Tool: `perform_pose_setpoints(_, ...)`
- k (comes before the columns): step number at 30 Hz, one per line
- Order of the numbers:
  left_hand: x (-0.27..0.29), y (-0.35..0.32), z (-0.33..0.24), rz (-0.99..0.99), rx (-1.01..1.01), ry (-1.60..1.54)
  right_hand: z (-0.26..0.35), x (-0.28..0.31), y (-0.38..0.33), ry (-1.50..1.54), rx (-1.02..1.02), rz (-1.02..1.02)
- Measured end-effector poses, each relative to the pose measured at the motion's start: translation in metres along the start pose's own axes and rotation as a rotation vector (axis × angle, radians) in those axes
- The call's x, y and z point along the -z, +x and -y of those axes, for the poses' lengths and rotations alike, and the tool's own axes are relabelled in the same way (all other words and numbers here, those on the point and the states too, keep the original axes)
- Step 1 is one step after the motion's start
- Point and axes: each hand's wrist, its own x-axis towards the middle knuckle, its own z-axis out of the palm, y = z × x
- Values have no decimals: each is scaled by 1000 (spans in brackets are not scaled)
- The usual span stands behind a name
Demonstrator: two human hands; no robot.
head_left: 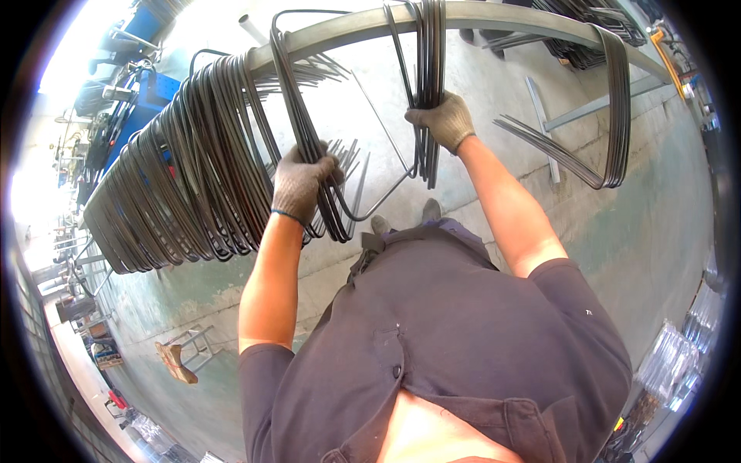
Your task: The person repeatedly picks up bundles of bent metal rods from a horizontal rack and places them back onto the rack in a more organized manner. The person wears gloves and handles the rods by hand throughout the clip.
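Note:
Bent dark metal rods hang over a long grey steel rail [509, 17] in front of me. My left hand [303, 181], in a brownish knit glove, is closed around a small group of bent rods [289, 89] near the middle of the rail. To its right, my right hand [445, 123], gloved alike, grips another bundle of bent rods [429, 58], the fingers partly hidden behind it. A dense row of hanging rods [193, 162] fills the rail's left part. Farther right hangs a separate bundle of bent rods [617, 108], apart from both hands.
A diagonal steel brace [602, 103] supports the rail's right end. Blue machinery [150, 100] stands at the far left. Behind me on the left is a small metal-framed stool [179, 361]. More rods [590, 35] are stacked at the far right, and shiny wrapped bundles [668, 359] lie at lower right.

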Motion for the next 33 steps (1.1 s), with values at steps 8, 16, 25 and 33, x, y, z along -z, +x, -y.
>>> perform_pose_setpoints(8, -33, 7, 0, 89, -17, -19, -5, 18, -2, -134, 83, -5)
perform_pose_setpoints(16, -35, -34, -35, 131, -24, -75, -33, 16, 11, -53, 127, -41)
perform_pose_setpoints(25, 14, -41, -35, -12, -107, -300, -35, 47, 7, -38, 101, 25)
perform_pose_setpoints(33, 26, -51, -40, 17, -87, -303, -58, 111, 26, -12, 102, 50)
